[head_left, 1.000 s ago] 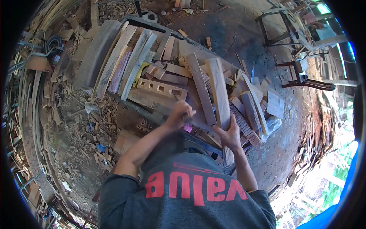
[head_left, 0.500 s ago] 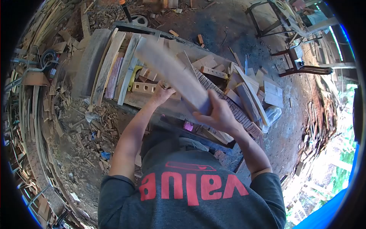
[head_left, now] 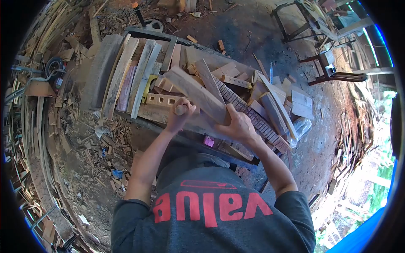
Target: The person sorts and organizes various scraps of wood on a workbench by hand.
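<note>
My left hand (head_left: pixel 180 117) is closed in a fist around a wooden handle (head_left: pixel 180 110). Only its round end shows, so the kind of tool is hidden. To the right, my right hand (head_left: pixel 239 125) grips the near end of a thick wooden board (head_left: pixel 196 92), thumb on one side. The board slants up and left, its far end beyond my left fist. Beneath both hands lies the wooden workbench (head_left: pixel 156 113). Just past my left hand sits a wooden piece with square holes (head_left: pixel 158 99).
Long planks (head_left: pixel 100 71) lie across the bench's left end. A strip with many cut slots (head_left: pixel 251 107) runs diagonally on the right, among loose offcuts. A pink object (head_left: pixel 208 140) is at the near edge. Wood scraps (head_left: pixel 114 147) cover the left floor; a chair frame (head_left: pixel 320 67) stands right.
The board's far end has dropped toward me and is less blurred. My left fist has turned and shifted slightly nearer, so the handle's end now shows.
</note>
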A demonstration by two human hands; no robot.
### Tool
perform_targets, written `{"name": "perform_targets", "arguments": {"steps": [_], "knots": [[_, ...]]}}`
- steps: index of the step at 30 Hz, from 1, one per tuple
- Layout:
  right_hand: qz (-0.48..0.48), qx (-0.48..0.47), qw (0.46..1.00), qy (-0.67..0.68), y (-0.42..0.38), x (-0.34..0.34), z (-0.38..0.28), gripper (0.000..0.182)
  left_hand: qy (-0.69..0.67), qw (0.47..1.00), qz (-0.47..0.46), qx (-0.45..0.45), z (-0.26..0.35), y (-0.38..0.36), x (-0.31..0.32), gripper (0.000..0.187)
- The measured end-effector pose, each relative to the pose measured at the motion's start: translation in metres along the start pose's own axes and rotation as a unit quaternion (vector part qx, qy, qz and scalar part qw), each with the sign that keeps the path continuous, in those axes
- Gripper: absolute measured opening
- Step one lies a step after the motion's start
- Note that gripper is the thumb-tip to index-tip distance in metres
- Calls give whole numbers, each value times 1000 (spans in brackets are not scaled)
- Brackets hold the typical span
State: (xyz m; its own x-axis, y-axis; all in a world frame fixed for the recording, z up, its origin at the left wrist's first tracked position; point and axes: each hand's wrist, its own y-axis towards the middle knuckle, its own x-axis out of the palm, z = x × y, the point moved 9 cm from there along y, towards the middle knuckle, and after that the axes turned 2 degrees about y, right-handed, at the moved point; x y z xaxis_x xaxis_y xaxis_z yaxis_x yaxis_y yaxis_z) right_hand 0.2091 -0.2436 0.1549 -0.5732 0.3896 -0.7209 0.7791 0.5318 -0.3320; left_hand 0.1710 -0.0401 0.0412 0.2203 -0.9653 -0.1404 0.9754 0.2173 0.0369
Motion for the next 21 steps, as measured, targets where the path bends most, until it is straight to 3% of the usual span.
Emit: {"name": "perform_targets", "arguments": {"steps": [4, 6, 8, 10, 11, 14, 16, 17, 21], "knots": [[49, 13, 995, 80, -3, -6, 4, 64, 51, 995, 32, 84, 16, -30, 7, 23], [62, 22, 989, 134, -5, -10, 5, 63, 128, 955, -2, 267, 60, -51, 21, 26], [54, 32, 990, 129, -5, -16, 4, 64, 128, 958, -7, 257, 59, -46, 18, 25], [42, 45, 990, 124, -8, -21, 4, 66, 40, 992, 70, 98, 28, -21, -7, 23], [59, 23, 987, 146, -9, -28, -1, 58, 40, 992, 67, 96, 26, -12, -15, 23], [100, -29, 981, 165, -8, -44, -15, 51, 24, 999, 17, 23, 26, 21, -34, 21], [61, 12, 979, 193, -6, -47, -19, 69, -58, 997, -43, 25, 40, 32, -27, 22], [62, 14, 979, 193, -4, -50, -21, 69, -75, 995, -51, -45, 34, 33, -24, 23], [72, -34, 982, 172, -4, -70, -48, 67, -68, 992, -81, -68, 18, 43, -20, 23]]}}
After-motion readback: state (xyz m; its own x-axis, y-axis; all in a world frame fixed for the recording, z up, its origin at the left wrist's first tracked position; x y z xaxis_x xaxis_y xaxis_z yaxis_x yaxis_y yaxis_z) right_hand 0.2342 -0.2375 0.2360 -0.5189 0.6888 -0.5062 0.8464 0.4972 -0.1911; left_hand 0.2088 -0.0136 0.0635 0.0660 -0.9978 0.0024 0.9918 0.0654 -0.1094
